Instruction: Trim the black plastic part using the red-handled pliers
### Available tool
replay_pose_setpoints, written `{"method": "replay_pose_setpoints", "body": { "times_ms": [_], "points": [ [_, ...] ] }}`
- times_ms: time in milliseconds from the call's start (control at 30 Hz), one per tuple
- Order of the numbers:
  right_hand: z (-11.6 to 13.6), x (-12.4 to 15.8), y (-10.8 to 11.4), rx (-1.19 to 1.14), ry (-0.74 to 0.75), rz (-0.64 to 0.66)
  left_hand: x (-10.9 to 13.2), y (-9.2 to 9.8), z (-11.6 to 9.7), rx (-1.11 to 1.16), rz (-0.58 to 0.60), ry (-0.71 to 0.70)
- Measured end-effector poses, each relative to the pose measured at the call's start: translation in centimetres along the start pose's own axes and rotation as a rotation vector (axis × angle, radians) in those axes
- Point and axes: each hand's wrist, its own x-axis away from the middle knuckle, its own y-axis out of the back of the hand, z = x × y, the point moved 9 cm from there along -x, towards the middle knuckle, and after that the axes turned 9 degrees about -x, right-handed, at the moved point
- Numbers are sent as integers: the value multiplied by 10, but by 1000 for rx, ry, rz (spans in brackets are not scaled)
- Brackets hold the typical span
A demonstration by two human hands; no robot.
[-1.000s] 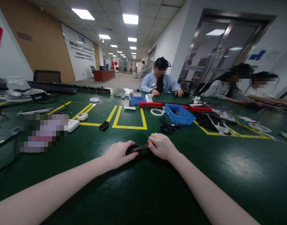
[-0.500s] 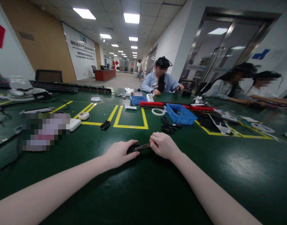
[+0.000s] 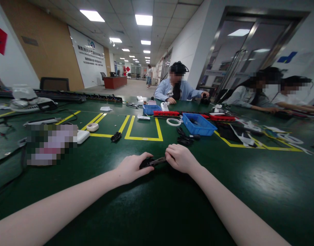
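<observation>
Almost nothing has changed: the left hand [image 3: 132, 166] keeps its grip closed on a black part [image 3: 144, 163] over the near worktop [image 3: 157, 212], the right hand [image 3: 182, 158] stays clenched on a tool [image 3: 160, 160] reaching it, so work remains at one spot; tip contact is unclear

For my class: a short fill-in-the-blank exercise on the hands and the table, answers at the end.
1. The person's left hand holds a small object coloured ____.
2. A slim grey tool bridges the gap between the right hand and the ____ hand.
3. The larger blue rectangular plastic tray stands to the ____ of the thin white ring.
4. Straight tape strips on the glossy green tabletop are coloured ____.
Missing words: black; left; right; yellow.
</observation>
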Motion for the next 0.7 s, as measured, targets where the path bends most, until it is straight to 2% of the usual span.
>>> {"method": "replay_pose_setpoints", "body": {
  "times_ms": [300,700],
  "points": [
    [2,0,1,-3,20,-5,-2,-4,3,-11,1,-13],
    [1,3,10,-11,14,-81,-3,-5,5,37,1,-16]
  ]
}}
